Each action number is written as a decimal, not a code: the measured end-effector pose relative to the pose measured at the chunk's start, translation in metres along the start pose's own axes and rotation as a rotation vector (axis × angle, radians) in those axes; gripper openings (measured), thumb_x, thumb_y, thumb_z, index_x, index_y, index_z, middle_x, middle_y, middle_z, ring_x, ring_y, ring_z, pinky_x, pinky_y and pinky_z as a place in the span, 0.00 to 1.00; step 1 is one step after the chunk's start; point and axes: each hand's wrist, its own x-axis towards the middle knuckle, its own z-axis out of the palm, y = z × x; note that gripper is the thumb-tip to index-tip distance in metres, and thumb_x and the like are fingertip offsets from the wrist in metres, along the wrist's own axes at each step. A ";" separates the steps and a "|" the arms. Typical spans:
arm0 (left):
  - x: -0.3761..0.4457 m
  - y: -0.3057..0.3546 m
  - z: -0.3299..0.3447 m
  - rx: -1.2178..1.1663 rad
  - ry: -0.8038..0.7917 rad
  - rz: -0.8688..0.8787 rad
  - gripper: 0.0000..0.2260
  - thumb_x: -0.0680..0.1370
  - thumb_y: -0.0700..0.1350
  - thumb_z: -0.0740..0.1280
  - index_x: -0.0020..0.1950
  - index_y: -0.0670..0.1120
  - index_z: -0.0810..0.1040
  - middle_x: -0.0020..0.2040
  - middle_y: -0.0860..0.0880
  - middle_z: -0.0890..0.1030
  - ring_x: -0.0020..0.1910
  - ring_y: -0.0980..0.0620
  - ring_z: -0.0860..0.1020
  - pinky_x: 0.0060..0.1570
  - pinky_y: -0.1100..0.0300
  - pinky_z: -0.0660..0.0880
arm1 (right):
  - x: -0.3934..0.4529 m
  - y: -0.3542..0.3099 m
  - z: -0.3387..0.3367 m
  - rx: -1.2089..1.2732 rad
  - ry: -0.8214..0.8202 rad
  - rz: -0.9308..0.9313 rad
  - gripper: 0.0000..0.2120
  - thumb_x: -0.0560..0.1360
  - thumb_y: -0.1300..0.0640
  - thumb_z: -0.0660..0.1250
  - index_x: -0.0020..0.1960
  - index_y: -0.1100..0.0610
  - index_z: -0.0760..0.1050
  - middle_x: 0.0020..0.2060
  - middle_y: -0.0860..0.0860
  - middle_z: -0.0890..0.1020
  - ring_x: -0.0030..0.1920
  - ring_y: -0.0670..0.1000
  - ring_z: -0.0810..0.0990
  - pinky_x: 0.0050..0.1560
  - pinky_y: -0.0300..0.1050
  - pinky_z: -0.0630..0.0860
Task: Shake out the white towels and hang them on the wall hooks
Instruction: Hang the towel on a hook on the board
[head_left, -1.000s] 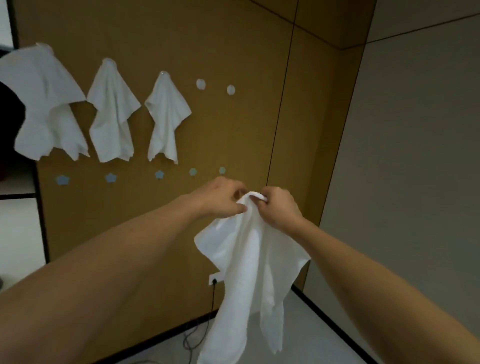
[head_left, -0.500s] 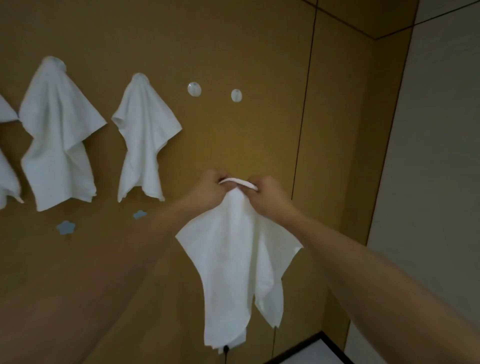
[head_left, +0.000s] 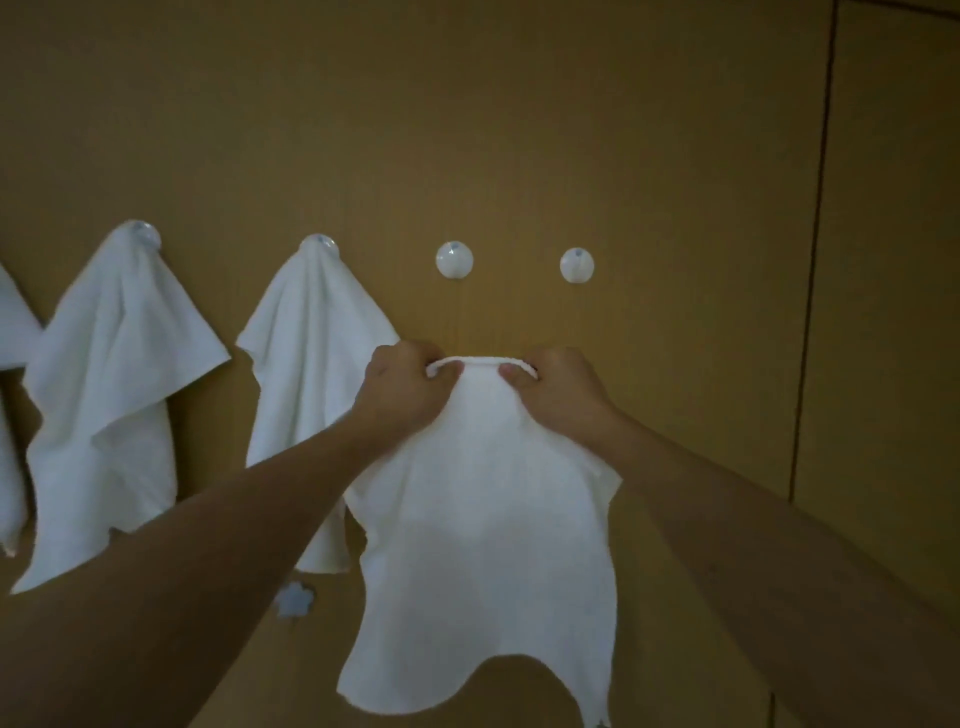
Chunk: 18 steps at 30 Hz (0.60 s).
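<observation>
Both hands, left hand (head_left: 402, 387) and right hand (head_left: 558, 389), are curled round the top edge of the white towel (head_left: 483, 545) at frame centre. It has been raised nearer the free hook (head_left: 454, 259), so hanging seems imminent. Hung towels (head_left: 109, 395) are seen at left; no containers are seen.

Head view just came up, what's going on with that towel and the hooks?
A person holds a white towel by its top edge, left hand and right hand each pinching it, stretched just below two bare round hooks: one directly above the hands, another to its right. Further left, hung towels cover their hooks, and a third shows at the frame's edge. This towel is not yet hung.
</observation>
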 end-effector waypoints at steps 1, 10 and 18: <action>0.013 -0.004 0.000 0.027 0.030 0.009 0.15 0.79 0.54 0.63 0.34 0.51 0.76 0.30 0.55 0.77 0.34 0.58 0.75 0.32 0.64 0.64 | 0.015 0.001 0.003 -0.002 0.019 -0.016 0.19 0.80 0.44 0.61 0.34 0.51 0.71 0.34 0.51 0.78 0.38 0.53 0.78 0.36 0.46 0.70; 0.128 -0.008 -0.009 -0.038 0.320 0.092 0.05 0.74 0.47 0.67 0.49 0.52 0.77 0.40 0.53 0.79 0.40 0.57 0.76 0.36 0.65 0.67 | 0.133 -0.014 0.004 0.002 0.385 -0.189 0.06 0.74 0.51 0.64 0.48 0.53 0.75 0.37 0.49 0.80 0.37 0.51 0.78 0.35 0.47 0.76; 0.181 -0.023 0.002 0.101 0.371 0.173 0.09 0.78 0.44 0.63 0.52 0.52 0.82 0.45 0.51 0.84 0.44 0.50 0.80 0.46 0.59 0.72 | 0.189 -0.017 0.028 -0.220 0.500 -0.350 0.14 0.80 0.56 0.58 0.59 0.49 0.79 0.39 0.53 0.83 0.38 0.55 0.79 0.42 0.49 0.75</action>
